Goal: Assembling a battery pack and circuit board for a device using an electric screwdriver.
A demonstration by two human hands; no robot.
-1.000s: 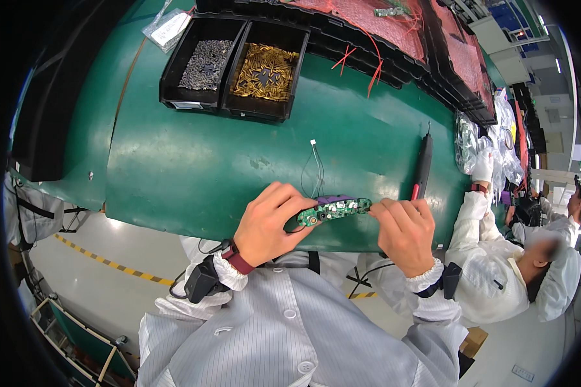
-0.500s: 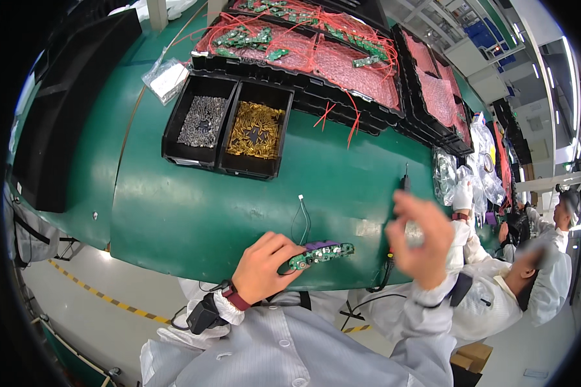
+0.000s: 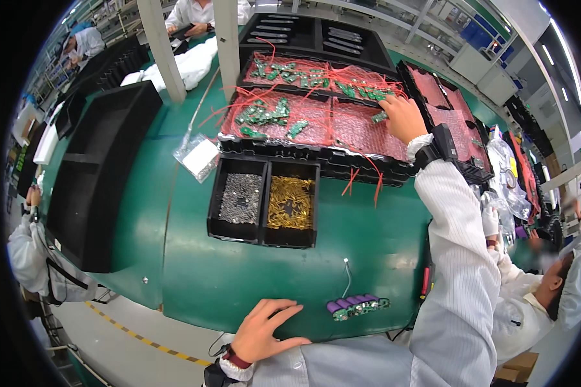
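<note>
I am reaching right hand (image 3: 401, 119) into upper-right tray (image 3: 342, 161), grip closing on small board (image 3: 379, 117); left hand (image 3: 259, 330) released, resting flat on tabletop (image 3: 239, 277); battery assembly (image 3: 357, 307) lying lower centre, awaiting part.

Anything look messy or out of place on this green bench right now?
Mostly tidy. Loose red wires spill over the front edge of the black tray onto the green table. The right hand reaches into that tray; the left hand rests flat beside the purple battery pack.
</note>
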